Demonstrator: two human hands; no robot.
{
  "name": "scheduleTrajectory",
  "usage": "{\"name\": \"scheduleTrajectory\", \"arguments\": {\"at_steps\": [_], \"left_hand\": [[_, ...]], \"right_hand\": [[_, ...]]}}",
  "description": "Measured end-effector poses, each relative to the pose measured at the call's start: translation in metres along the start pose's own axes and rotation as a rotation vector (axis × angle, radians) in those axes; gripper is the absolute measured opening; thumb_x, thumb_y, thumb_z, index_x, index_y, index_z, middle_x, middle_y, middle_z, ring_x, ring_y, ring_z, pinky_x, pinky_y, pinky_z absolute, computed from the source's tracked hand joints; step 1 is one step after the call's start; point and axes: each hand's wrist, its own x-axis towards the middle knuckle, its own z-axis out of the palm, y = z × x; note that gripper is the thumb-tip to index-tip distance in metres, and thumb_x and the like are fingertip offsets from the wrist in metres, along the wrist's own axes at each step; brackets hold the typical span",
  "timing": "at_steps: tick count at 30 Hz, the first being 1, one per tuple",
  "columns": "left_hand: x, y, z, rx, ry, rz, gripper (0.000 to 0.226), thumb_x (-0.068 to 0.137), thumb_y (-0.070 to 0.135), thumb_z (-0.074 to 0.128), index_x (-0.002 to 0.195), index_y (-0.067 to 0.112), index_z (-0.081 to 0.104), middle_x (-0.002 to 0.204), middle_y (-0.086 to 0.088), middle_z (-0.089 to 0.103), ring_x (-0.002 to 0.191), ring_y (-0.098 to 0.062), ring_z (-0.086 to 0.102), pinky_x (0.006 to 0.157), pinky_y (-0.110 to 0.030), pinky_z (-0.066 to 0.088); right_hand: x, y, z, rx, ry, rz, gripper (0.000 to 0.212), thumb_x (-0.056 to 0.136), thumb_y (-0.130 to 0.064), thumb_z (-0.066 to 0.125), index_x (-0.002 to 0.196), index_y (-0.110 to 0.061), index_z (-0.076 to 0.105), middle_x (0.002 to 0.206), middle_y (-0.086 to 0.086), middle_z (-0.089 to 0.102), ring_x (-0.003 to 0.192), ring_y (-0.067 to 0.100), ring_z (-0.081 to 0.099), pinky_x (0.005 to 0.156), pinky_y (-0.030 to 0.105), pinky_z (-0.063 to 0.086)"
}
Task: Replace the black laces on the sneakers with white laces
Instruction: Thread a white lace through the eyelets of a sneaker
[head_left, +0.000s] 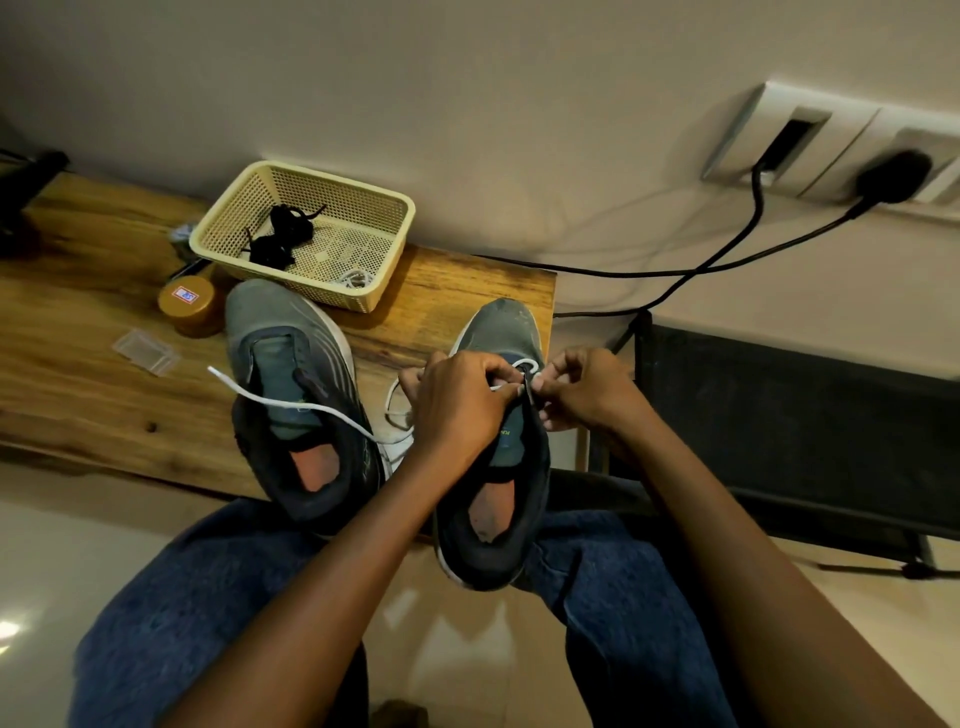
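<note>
Both hands pinched the white lace (511, 375) at right sneaker's (498, 467) toe eyelets, left hand (457, 400) feeding, right hand (582, 387) steadying; black laces (283, 234) sat discarded in basket (363, 296) on counter (93, 322).

Grey sneakers (296, 395) on table, white lace (291, 402) across

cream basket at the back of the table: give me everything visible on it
The cream basket is rectangular, looks like perforated plastic with a solid rolled rim, and stands upright on the wooden table close to the wall. Inside lie bunched black laces and, in the near corner, some white lace. The toe of the left sneaker sits right against its near wall; contact is unclear. Neither hand touches it.
</note>
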Motion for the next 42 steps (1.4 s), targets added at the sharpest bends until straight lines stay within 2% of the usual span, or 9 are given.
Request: {"name": "scheduleTrajectory", "arguments": {"at_steps": [6,11,15,20,25,29,34,39,42], "left_hand": [[0.003,-0.002,0.000,0.005,-0.028,-0.030,0.007,0.078,0.051,0.070,0.083,0.050,0.066,0.100,0.012,0.067,0.114,-0.020,0.048,0.072,-0.031,0.017],[0.000,0.002,-0.004,0.021,-0.024,-0.001,0.012,0.080,0.046,0.070,0.093,0.044,0.069,0.104,0.010,0.067,0.116,-0.018,0.046,0.072,-0.029,0.013],[-0.001,0.004,-0.007,0.001,-0.020,0.013,0.014,0.081,0.040,0.071,0.095,0.040,0.069,0.105,0.013,0.068,0.115,-0.015,0.047,0.079,-0.032,0.018],[-0.002,0.004,-0.010,-0.041,-0.013,0.004,0.020,0.080,0.036,0.073,0.099,0.039,0.065,0.100,0.017,0.066,0.112,-0.013,0.051,0.081,-0.033,0.021],[-0.002,0.004,-0.013,0.047,-0.019,-0.017,0.049,0.080,0.035,0.072,0.123,0.038,0.050,0.128,0.003,0.049,0.127,-0.020,0.036,0.096,-0.040,0.027],[-0.001,0.002,-0.018,0.045,-0.055,-0.092,0.061,0.079,0.032,0.070,0.131,0.033,0.038,0.137,-0.002,0.040,0.130,-0.024,0.034,0.101,-0.043,0.027],[-0.002,0.002,-0.020,0.004,-0.069,-0.124,0.068,0.080,0.031,0.070,0.136,0.028,0.032,0.142,-0.003,0.036,0.133,-0.025,0.032,0.101,-0.043,0.030],[-0.001,0.000,-0.022,-0.028,-0.079,-0.148,0.071,0.080,0.032,0.070,0.139,0.025,0.030,0.142,-0.003,0.037,0.132,-0.026,0.034,0.100,-0.044,0.033],[-0.001,-0.001,-0.022,-0.026,-0.082,-0.146,0.072,0.081,0.033,0.069,0.139,0.024,0.029,0.143,-0.004,0.035,0.134,-0.026,0.032,0.101,-0.044,0.034]], "right_hand": [[0.003,0.005,-0.013,0.075,0.220,-0.039,0.006,0.097,-0.010,0.052,0.092,-0.007,0.051,0.082,0.010,0.060,0.057,0.015,0.060,0.048,0.022,0.055],[0.001,0.004,-0.003,-0.073,0.033,-0.080,0.017,0.088,-0.020,0.068,0.098,-0.008,0.061,0.080,0.004,0.062,0.065,0.011,0.059,0.050,0.017,0.050],[0.007,0.002,0.005,-0.044,0.100,-0.076,0.019,0.092,-0.012,0.062,0.073,-0.009,0.059,0.074,0.012,0.062,0.060,0.014,0.057,0.043,0.014,0.045],[0.006,0.002,-0.001,0.169,0.225,-0.057,0.019,0.094,-0.014,0.059,0.091,0.004,0.064,0.076,0.017,0.064,0.058,0.016,0.059,0.046,0.018,0.049],[-0.002,-0.001,0.004,0.082,0.045,-0.014,0.014,0.091,-0.010,0.063,0.081,0.000,0.062,0.073,0.012,0.062,0.062,0.016,0.058,0.052,0.020,0.050],[0.002,-0.002,0.000,0.260,0.254,-0.045,0.018,0.096,-0.009,0.055,0.097,0.008,0.061,0.071,0.012,0.059,0.053,0.013,0.054,0.043,0.014,0.047],[-0.004,-0.002,0.007,0.108,0.084,-0.031,0.019,0.093,-0.011,0.060,0.079,0.001,0.060,0.067,0.009,0.058,0.056,0.013,0.054,0.045,0.015,0.047],[0.000,-0.005,0.001,0.304,0.283,-0.057,0.013,0.098,-0.008,0.051,0.098,0.003,0.057,0.075,0.012,0.058,0.055,0.014,0.055,0.042,0.015,0.047],[-0.001,-0.002,0.003,0.258,0.175,-0.041,0.013,0.094,-0.009,0.057,0.089,0.003,0.059,0.073,0.013,0.058,0.055,0.015,0.055,0.043,0.016,0.048]]}}
